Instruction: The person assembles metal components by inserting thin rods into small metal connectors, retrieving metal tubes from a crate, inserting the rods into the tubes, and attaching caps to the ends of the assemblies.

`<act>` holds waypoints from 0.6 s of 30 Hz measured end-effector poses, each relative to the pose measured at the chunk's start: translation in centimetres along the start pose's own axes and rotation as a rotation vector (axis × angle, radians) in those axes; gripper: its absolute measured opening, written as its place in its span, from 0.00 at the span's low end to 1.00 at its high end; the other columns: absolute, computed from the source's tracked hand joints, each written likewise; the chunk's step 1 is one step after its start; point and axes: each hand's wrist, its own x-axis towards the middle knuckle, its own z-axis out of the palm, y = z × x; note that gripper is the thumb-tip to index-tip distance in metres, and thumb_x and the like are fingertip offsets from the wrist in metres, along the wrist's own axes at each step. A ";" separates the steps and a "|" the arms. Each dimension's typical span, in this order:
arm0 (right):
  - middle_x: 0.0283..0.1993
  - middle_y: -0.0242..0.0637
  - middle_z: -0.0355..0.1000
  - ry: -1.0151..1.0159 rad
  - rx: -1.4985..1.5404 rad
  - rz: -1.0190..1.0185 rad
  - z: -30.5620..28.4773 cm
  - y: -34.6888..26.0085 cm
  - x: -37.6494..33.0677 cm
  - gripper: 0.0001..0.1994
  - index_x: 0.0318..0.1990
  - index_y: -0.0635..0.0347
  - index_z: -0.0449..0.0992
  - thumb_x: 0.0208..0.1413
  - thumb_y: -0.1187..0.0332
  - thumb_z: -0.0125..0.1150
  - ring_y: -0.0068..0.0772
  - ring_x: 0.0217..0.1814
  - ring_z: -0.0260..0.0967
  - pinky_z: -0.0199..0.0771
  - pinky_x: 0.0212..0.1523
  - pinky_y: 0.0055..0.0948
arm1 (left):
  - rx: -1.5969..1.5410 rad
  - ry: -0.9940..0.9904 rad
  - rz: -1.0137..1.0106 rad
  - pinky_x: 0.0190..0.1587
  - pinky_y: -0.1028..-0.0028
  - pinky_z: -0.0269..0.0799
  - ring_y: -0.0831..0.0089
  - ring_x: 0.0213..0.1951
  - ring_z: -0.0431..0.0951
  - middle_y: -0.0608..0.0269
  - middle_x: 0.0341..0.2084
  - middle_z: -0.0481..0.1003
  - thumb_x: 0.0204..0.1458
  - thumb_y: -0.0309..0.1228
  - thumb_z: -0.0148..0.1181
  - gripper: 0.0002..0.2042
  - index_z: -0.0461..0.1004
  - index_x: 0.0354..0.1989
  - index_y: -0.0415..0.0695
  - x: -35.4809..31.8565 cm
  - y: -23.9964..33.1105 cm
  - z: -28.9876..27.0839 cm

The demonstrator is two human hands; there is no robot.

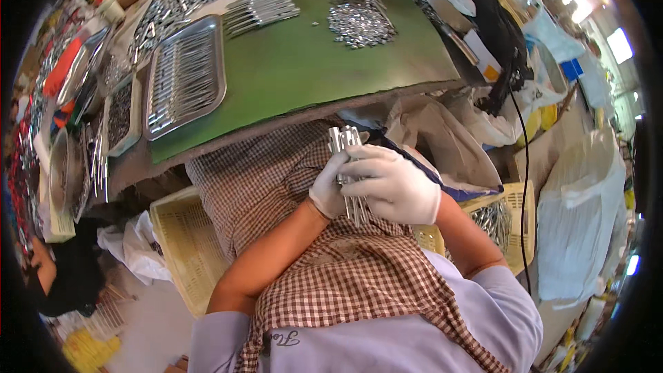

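Both my hands wear white gloves and meet above my checked apron, in front of the table edge. A bundle of slim silvery metal rods [345,139] with thicker tube-like upper ends stands roughly upright between them. My left hand [329,190] is closed around the bundle from the left, partly hidden by the other hand. My right hand [395,183] wraps it from the right, fingers across its front. The thin lower ends stick out below the gloves. Similar rods [183,76] lie in a row in a metal tray [222,59] on the table's left side.
On the green tabletop [290,69] lie more rods [266,8] and a pile of small shiny metal pieces [359,26]. A yellow crate [181,242] stands low on the left; another [519,224], holding metal parts, is on the right. A black cable [526,166] hangs at right.
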 end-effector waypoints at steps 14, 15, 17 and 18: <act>0.57 0.48 0.68 0.616 0.413 -0.048 -3.0 3.8 14.7 0.39 0.56 0.66 0.68 0.33 0.62 0.78 0.43 0.58 0.66 0.64 0.60 0.38 | 1.720 0.138 1.294 0.40 0.60 0.71 0.48 0.37 0.75 0.50 0.35 0.74 0.41 0.32 0.64 0.20 0.68 0.44 0.42 2.4 12.2 10.6; 0.56 0.48 0.68 0.579 0.421 -0.016 -2.5 4.6 15.7 0.35 0.53 0.65 0.70 0.32 0.64 0.77 0.43 0.57 0.67 0.65 0.59 0.38 | 1.689 0.218 1.224 0.41 0.59 0.71 0.48 0.38 0.75 0.49 0.35 0.74 0.41 0.32 0.64 0.21 0.68 0.44 0.41 2.7 12.8 9.7; 0.51 0.48 0.71 0.564 0.452 0.015 -1.0 5.8 17.1 0.25 0.43 0.62 0.71 0.32 0.73 0.72 0.42 0.52 0.70 0.68 0.55 0.38 | 1.623 0.386 1.155 0.42 0.58 0.71 0.47 0.40 0.75 0.46 0.36 0.74 0.41 0.34 0.65 0.23 0.66 0.45 0.39 3.7 13.4 6.8; 0.47 0.47 0.72 0.596 0.465 -0.021 -0.7 5.8 17.5 0.18 0.37 0.61 0.71 0.34 0.77 0.68 0.40 0.47 0.72 0.70 0.51 0.34 | 1.762 0.445 1.144 0.42 0.62 0.75 0.51 0.40 0.78 0.48 0.36 0.74 0.43 0.37 0.68 0.27 0.66 0.49 0.39 3.3 13.2 6.2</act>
